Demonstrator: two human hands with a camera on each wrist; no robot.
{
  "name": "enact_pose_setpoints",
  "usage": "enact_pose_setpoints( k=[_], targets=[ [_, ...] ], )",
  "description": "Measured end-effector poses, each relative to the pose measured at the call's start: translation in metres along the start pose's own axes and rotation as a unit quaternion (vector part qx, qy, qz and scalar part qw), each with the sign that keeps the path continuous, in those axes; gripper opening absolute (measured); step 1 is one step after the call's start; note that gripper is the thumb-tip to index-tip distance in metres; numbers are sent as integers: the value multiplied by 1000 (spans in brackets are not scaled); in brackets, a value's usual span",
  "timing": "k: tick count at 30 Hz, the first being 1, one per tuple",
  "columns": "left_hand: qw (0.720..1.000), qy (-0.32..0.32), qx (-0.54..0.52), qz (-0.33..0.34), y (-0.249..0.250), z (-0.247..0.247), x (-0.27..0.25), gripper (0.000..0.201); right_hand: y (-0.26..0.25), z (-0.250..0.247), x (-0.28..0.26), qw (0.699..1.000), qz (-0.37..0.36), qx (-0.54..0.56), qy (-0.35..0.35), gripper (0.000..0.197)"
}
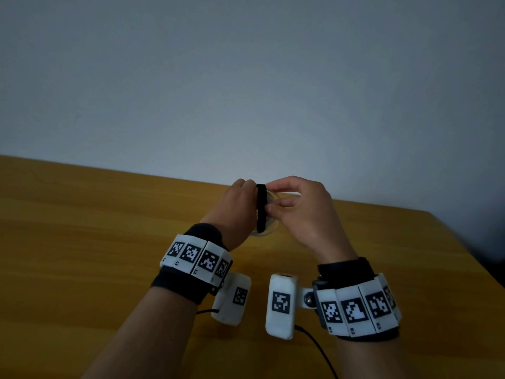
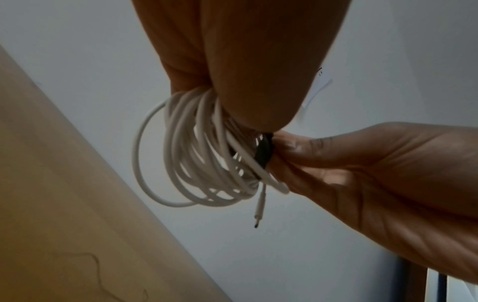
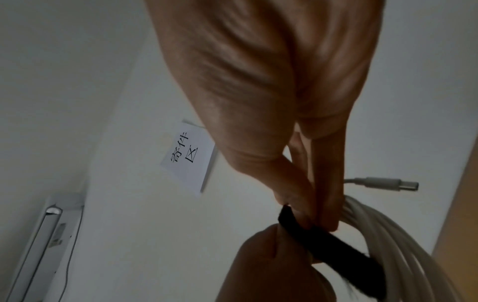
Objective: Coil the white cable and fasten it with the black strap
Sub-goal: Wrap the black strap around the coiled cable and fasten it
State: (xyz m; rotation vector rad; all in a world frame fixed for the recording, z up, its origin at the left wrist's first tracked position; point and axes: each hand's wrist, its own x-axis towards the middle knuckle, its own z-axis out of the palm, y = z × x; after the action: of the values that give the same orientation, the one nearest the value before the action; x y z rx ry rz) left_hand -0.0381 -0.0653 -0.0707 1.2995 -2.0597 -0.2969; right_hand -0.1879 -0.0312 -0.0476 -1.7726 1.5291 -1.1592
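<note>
1. Wood-grain table (image 1: 109, 242) fills the lower part of my head view. Its far edge meets a plain grey wall (image 1: 246, 77), running from 9 o'clock down toward 3 o'clock. Its right corner sits near 3 o'clock.
2. I hold both hands above the table near that far edge, at about 12 o'clock from my wrists, with bare tabletop at 9 o'clock and 6 o'clock.
3. My left hand (image 1: 235, 212) has its fingers curled round the white cable (image 2: 196, 155), which is gathered into a coil of many loops. One plug end (image 2: 258, 210) hangs free below the coil.
4. My right hand (image 1: 297, 212) pinches the black strap (image 1: 261, 207) between thumb and fingertips (image 3: 328, 214). The strap runs across the coil, touching it, between the two hands. I cannot tell whether it is fastened.
5. A second, larger plug (image 3: 383, 183) juts out past my right fingers in the right wrist view.
6. Marker-covered wristbands (image 1: 196, 258) and white camera pods (image 1: 281, 306) sit on both wrists, with a thin black lead (image 1: 317, 348) trailing toward 6 o'clock.
7. A paper sign (image 3: 187, 158) with printed characters hangs on the wall in the right wrist view, well apart from the hands.
</note>
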Motion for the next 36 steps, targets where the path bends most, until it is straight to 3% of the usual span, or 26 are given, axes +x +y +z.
enact_pose_setpoints(
  k=[6,13,20,25,36],
  targets=[
    [999,-18,27,2,0,3,2,17,1,3,1,998,-21,-45,32,39],
    [1000,-17,12,13,-1,6,1,17,2,-1,-1,996,-40,-73,-4,50],
    [999,-12,24,21,-2,4,0,10,3,-5,0,998,-28,-23,-56,40],
    [999,5,38,32,2,3,-2,8,4,-3,2,999,-36,-19,5,23],
    [999,-36,11,23,3,3,-1,13,6,-6,1,998,-45,-35,4,21]
  ],
)
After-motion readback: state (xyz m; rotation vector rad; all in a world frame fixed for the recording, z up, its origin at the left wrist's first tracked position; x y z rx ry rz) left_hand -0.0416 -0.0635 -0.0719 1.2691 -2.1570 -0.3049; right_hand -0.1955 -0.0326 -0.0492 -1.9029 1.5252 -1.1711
